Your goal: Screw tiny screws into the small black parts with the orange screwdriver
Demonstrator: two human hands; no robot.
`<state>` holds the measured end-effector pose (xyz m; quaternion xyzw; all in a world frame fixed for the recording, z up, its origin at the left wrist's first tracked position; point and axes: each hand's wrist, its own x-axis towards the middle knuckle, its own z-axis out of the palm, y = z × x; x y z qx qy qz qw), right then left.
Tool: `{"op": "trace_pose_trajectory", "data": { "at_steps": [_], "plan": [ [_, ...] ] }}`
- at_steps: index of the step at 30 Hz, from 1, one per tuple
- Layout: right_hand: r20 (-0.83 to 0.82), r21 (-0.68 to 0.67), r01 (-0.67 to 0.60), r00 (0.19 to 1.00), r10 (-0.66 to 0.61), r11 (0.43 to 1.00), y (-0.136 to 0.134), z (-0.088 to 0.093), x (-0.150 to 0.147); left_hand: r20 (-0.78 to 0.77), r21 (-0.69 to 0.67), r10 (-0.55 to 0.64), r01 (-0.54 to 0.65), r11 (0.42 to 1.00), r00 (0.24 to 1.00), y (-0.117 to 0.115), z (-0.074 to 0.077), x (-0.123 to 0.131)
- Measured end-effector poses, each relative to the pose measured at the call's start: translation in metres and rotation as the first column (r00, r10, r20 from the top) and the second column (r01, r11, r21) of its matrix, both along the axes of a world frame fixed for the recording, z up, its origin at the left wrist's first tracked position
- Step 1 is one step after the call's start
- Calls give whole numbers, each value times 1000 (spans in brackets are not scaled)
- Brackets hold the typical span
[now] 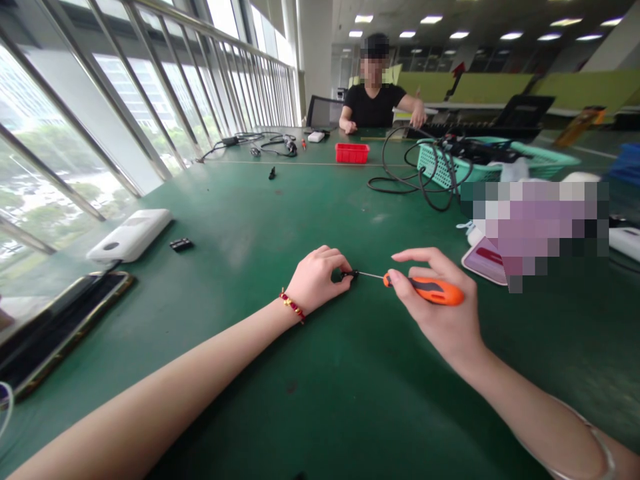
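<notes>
My left hand (320,280) pinches a small black part (353,273) just above the green table, its fingers hiding much of it; its exact kind is too small to make out. In my right hand (445,313) lies a screwdriver (437,291) with an orange and grey handle, held between thumb and fingers with the index finger lifted off. The thin metal shaft points left, and its tip meets the black part. Another small black piece (181,245) lies on the table to the left of my left hand.
On the left are a white power bank (131,235) and a phone (65,327). A red bin (353,153), black cables (273,143) and a teal basket (440,167) stand farther back on the green table (300,207). A person (373,103) sits at the far end.
</notes>
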<state>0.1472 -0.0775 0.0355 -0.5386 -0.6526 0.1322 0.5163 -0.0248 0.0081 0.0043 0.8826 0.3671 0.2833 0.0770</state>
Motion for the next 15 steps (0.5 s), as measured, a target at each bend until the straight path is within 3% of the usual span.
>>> {"op": "trace_pose_trajectory", "data": {
  "at_steps": [6, 11, 15],
  "plan": [
    [-64, 167, 48, 997, -38, 985, 5, -1, 1, -4, 1, 4, -4, 1000, 1000, 0, 0, 0],
    [16, 63, 21, 1000, -23, 998, 3, 2, 2, -1, -1, 4, -4, 1000, 1000, 1, -1, 0],
    [75, 135, 6, 997, -17, 991, -2, 3, -1, 3, 12, 6, -6, 1000, 1000, 1, -2, 0]
  ]
}}
